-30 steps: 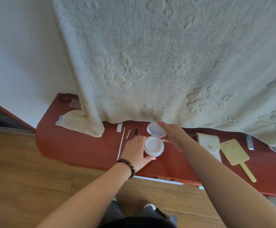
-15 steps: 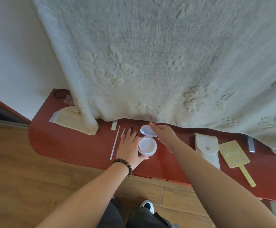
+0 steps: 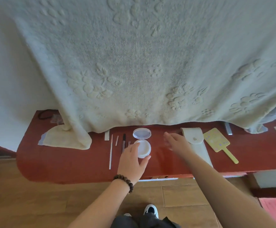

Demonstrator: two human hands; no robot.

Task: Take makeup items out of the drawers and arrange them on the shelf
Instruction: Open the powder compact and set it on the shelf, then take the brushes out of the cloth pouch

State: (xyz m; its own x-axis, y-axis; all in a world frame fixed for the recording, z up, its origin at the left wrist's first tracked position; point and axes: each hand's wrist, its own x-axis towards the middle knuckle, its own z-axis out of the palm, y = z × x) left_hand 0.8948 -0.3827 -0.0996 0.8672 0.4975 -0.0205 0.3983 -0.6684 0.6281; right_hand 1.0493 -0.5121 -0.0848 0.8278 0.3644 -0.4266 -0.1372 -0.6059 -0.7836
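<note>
A: The left hand (image 3: 132,162) cups the open white compact (image 3: 143,148) on the red shelf (image 3: 65,162), thumb and fingers curled round its base.

B: And the right hand (image 3: 175,142)?

A: Blurred, fingers spread, holding nothing, just beside the compact. Its clear lid (image 3: 142,133) stands flipped back.

B: Probably light, slick plastic with a weak hinge; grip the rim, not the lid.

red shelf (image 3: 65,163) | on it: white jar (image 3: 143,148), clear lid (image 3: 141,133), pouch (image 3: 193,137), hand mirror (image 3: 216,142), white stick (image 3: 111,152)
</note>
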